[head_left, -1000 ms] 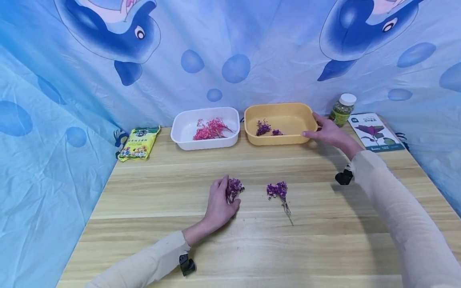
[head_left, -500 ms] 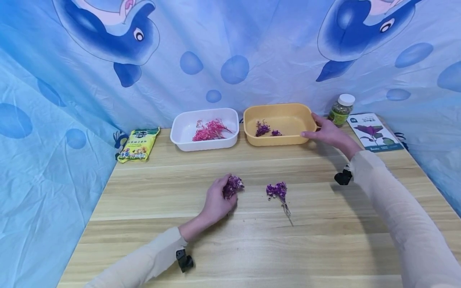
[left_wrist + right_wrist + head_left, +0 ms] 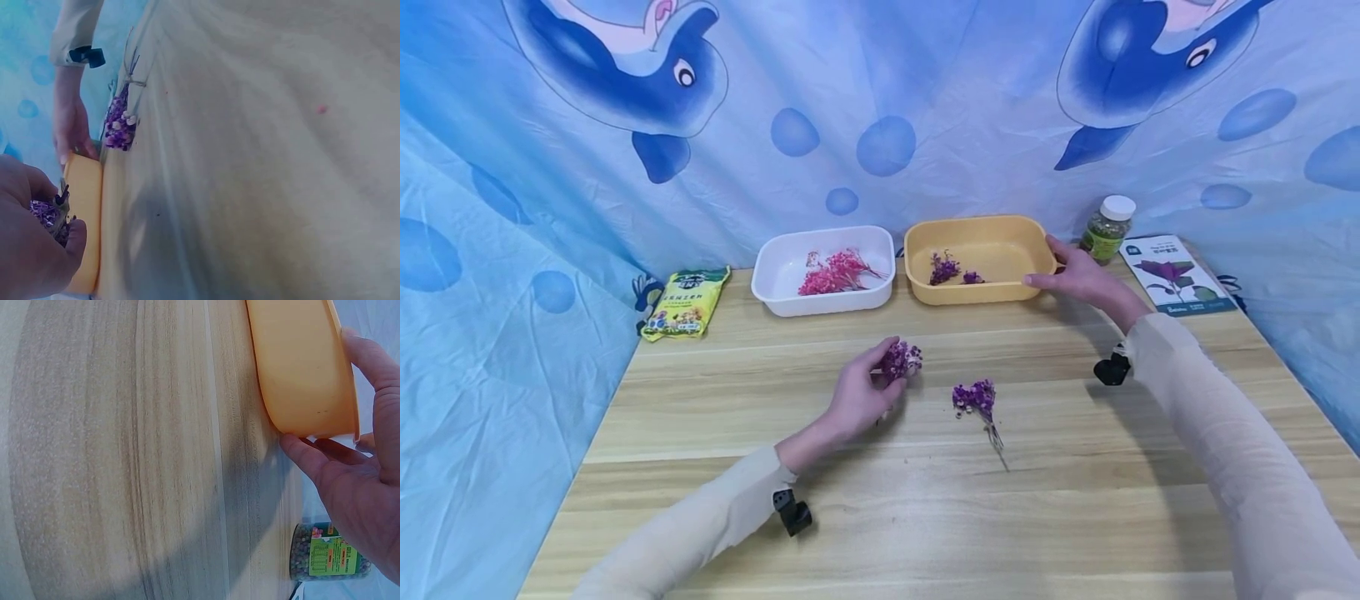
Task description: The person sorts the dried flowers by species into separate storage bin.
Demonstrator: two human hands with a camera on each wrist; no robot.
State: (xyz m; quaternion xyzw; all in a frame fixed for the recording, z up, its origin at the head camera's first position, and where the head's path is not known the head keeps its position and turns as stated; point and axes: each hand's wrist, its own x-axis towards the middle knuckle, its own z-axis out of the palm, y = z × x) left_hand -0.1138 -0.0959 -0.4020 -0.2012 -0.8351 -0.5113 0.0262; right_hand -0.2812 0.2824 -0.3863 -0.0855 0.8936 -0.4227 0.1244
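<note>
In the head view my left hand (image 3: 859, 393) holds a small bunch of purple dried flowers (image 3: 902, 360), its blossoms poking out past the fingertips. The left wrist view shows the thumb and fingers curled round this bunch. My right hand (image 3: 1086, 277) grips the right end of a yellow plastic basin (image 3: 973, 295), thumb and fingers spread on either side of the corner. Inside that basin lie purple flower sprigs (image 3: 944, 268). A second purple bunch (image 3: 975, 398), stems tied, rests on the table right of my left hand.
A white basin (image 3: 827, 307) with pink dried flowers (image 3: 838, 273) stands left of the yellow one. Behind my right hand are a lidded jar (image 3: 1107, 232) and a flower-printed packet (image 3: 1180, 275). A yellow bag (image 3: 687, 305) lies at the back left, before a blue curtain (image 3: 925, 125).
My left hand has picked up the purple bunch from the table and moved forward and slightly right with it. The right hand keeps its hold on the yellow basin.
</note>
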